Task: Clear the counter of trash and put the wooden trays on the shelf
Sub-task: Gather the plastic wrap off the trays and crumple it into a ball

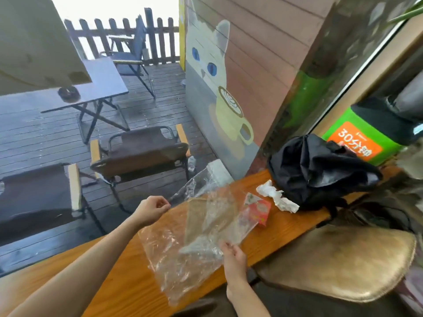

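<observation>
A large clear plastic bag [196, 229] is stretched open over the orange wooden counter [128, 280]. My left hand [152, 208] pinches its far upper edge at the counter's outer side. My right hand [233, 253] pinches its near right edge. Beyond the bag lie a small red packet [259, 211] and a crumpled white tissue [277, 196] on the counter. No wooden trays are in view.
A black backpack [318, 172] sits on the counter's far end, against a green box [364, 138]. A golden round stool [341, 261] stands at the right. Left of the counter are folding chairs [139, 152] and a table [91, 88] on wet decking.
</observation>
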